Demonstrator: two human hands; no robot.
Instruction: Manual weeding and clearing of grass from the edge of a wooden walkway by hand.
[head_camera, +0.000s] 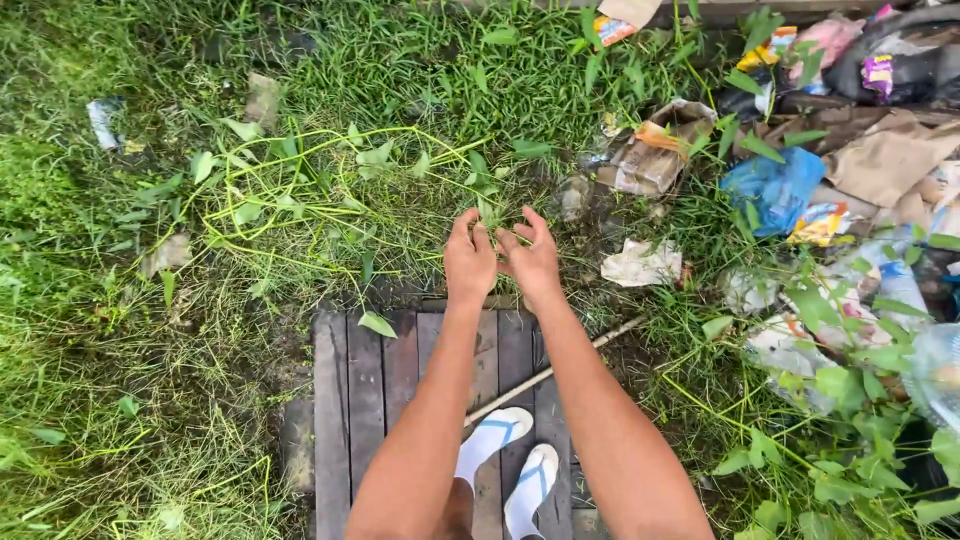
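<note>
My left hand (469, 260) and my right hand (531, 258) reach out side by side over the grass, just past the far edge of a small platform of dark wooden planks (375, 385). The fingers of both hands are bent around thin green stems of a leafy vine (300, 195) that sprawls to the left in pale yellow-green loops. What lies inside the fingers is small and partly hidden. My feet in white sandals with blue straps (510, 465) stand on the planks.
A thin pale stick (560, 365) lies across the planks to the right. Litter is heaped at the upper right: a blue plastic bag (775, 190), brown cardboard (885, 155), crumpled paper (643, 263), wrappers. Long grass (110, 330) covers the left.
</note>
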